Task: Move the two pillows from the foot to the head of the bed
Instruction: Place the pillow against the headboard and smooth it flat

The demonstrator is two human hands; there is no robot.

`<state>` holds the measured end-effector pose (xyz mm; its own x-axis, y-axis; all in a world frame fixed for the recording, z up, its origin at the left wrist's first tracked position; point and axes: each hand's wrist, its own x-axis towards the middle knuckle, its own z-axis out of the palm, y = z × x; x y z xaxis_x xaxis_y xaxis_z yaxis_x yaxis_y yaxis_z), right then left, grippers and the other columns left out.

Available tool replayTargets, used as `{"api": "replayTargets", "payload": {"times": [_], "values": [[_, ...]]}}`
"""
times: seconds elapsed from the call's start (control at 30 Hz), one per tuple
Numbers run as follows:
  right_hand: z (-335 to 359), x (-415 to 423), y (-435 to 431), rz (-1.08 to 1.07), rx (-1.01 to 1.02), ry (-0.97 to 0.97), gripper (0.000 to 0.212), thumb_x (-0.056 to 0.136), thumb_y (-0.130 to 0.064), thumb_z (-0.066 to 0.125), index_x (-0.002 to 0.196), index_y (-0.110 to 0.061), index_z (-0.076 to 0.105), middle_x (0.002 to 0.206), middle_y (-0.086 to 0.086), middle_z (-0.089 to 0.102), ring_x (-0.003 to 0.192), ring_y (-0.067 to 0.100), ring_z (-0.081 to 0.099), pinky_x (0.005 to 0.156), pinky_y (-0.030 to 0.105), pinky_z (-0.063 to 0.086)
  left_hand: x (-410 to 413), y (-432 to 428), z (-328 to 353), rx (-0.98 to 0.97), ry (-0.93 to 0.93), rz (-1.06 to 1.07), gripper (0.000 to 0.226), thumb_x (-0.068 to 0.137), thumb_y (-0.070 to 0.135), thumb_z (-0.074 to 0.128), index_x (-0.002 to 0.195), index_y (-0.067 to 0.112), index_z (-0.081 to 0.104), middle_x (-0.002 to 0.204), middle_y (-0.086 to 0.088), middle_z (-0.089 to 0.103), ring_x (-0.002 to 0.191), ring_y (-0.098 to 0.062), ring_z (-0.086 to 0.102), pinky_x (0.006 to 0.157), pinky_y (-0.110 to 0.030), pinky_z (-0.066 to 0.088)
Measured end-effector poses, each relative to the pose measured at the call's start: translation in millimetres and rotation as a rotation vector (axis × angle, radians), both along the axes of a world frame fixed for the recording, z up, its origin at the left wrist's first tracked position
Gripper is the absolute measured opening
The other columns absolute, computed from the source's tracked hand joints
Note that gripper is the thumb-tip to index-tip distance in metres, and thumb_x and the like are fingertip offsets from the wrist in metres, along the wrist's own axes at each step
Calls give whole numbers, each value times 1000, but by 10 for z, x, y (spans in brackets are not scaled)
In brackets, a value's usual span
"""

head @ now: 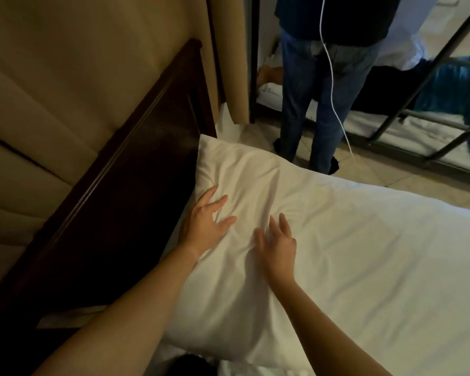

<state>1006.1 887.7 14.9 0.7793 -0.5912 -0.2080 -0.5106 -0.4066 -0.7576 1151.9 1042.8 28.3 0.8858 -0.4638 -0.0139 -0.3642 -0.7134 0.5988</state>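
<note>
A white pillow (244,180) lies at the head of the bed, its long side against the dark wooden headboard (114,202). My left hand (204,221) rests flat on the pillow near its headboard edge, fingers spread. My right hand (278,244) lies palm down on the pillow's middle, fingers apart, over some creases. Neither hand grips the fabric. A white bed sheet (391,267) covers the mattress to the right. I see only this one pillow; a second one is not in view.
A padded beige wall panel (52,90) rises behind the headboard, with a curtain (228,63) beside it. A person in jeans (315,99) stands on the tiled floor past the bed's far side, a white cable (334,99) hanging in front. A metal-framed bunk (418,109) stands beyond.
</note>
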Motion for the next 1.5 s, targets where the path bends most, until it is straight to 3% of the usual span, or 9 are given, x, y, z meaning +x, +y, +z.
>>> {"api": "replayTargets", "payload": {"times": [0.1,0.33,0.53,0.7,0.8,0.87,1.2,1.33,1.5], "values": [[-167,175,158,-22,-31,-1,55,106,-44,55,156,-21,51,170,12,34,155,27,32,122,50,30,220,123,-173,-34,32,-28,62,83,46,86,138,24,70,164,5,43,142,-14,49,113,-13,30],[-619,444,442,-10,-117,114,57,103,-49,58,154,-22,51,167,15,35,149,35,41,115,46,32,628,450,-734,-110,70,-101,62,80,37,91,135,17,72,163,-10,44,145,-22,49,118,-15,30],[-931,296,498,129,-110,318,71,96,-76,44,157,-43,31,171,2,22,131,48,52,114,52,41,679,816,-1194,-48,171,-132,61,86,34,87,143,29,66,168,-9,33,153,-24,34,113,1,4],[-897,303,429,141,-135,272,69,95,-67,58,155,-36,41,164,6,34,143,35,46,115,47,38,680,840,-1284,-139,174,9,70,77,35,93,142,26,67,166,-12,35,146,-22,41,115,-5,16],[-845,372,473,74,-87,188,67,91,-55,73,149,-29,51,158,8,40,141,33,50,115,50,43,677,754,-1204,-246,228,75,68,74,20,96,137,18,71,159,-11,43,144,-23,47,120,-27,36],[-814,412,512,34,-56,147,70,90,-51,77,150,-25,52,158,9,40,141,34,50,116,51,43,705,689,-1110,-269,205,52,66,73,15,96,135,17,73,156,-7,46,141,-20,50,118,-33,41],[-474,545,803,29,-83,-1,74,92,-57,73,155,-28,48,164,2,33,147,24,41,120,36,37,964,822,-715,-219,-49,15,54,80,16,90,132,18,74,155,-3,50,137,-15,53,117,-24,40],[-642,611,878,133,-59,123,75,93,-55,71,157,-26,44,164,10,32,146,33,43,119,46,40,978,1025,-935,-105,-25,8,50,82,18,89,130,18,75,152,-9,53,136,-23,55,114,-11,30],[-853,557,757,272,-45,288,77,95,-62,64,159,-34,33,166,6,25,138,40,51,114,50,42,761,1185,-1268,10,22,4,51,88,28,84,138,24,71,159,-1,47,130,-22,40,112,-37,38]]}}
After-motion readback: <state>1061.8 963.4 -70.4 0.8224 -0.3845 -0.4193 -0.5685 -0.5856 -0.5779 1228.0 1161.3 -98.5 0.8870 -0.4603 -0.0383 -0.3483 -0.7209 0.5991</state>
